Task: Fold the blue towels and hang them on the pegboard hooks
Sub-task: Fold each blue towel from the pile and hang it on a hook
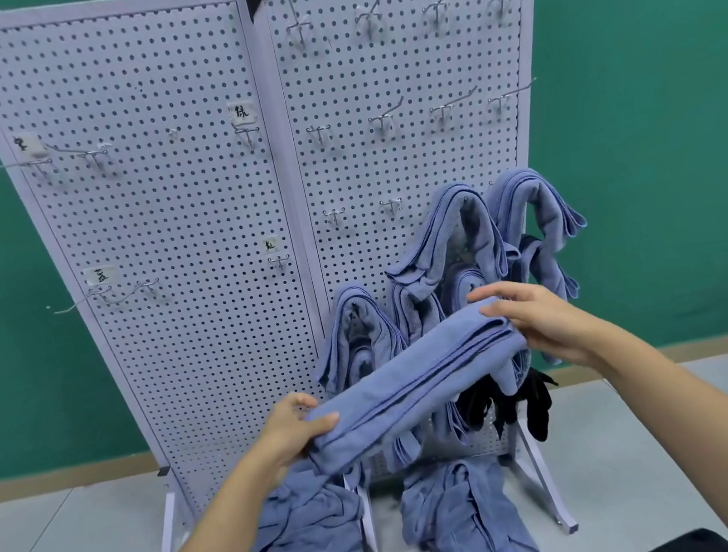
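Folded blue towel [417,382]: held slantwise before the pegboard [418,148], low on its right panel, one end in each hand.
Left hand [292,435]: fingers [298,400] and thumb curled round the near end.
Right hand [546,323]: fingers clasp the far end.
Hung towels [455,232]: several, folded, draped just behind.
Loose towels [461,513]: heaped on the floor [60,538].

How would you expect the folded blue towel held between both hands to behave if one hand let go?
Probably floppy: the folded blue towel is gripped at both ends by the left hand and right hand, yet a corner droops below the right end. Likely light, as fingers alone hold it. Its layers might slip apart; their edges lie unbound.
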Action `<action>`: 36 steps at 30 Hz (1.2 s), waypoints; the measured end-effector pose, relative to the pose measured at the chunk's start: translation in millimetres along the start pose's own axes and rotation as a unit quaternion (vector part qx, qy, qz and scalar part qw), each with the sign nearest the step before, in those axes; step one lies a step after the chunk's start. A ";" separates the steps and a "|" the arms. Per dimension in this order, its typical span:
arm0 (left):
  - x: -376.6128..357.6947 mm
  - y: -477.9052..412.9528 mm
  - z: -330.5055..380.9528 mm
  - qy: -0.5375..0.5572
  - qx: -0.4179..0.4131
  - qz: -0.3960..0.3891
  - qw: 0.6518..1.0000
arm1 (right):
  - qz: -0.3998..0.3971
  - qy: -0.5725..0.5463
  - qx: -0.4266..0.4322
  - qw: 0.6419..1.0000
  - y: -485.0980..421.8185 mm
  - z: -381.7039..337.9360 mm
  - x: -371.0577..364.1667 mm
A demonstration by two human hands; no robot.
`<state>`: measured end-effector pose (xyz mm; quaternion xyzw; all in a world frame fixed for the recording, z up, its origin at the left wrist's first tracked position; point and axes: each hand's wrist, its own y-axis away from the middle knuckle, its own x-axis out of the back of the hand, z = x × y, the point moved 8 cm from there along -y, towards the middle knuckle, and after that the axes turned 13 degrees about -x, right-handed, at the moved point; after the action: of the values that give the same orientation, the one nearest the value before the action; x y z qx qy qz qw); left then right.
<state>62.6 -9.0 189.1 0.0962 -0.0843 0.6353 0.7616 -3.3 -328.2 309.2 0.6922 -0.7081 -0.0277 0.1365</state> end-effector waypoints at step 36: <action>-58.4 -26.9 256.0 -0.168 -0.328 0.159 0.916 | 0.047 0.265 0.145 0.952 -22.4 -112.9 -33.9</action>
<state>77.1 -134.1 421.0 -0.0682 -0.4287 0.6595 0.6137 44.7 -278.7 407.4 0.6527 -0.6747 0.2665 0.2188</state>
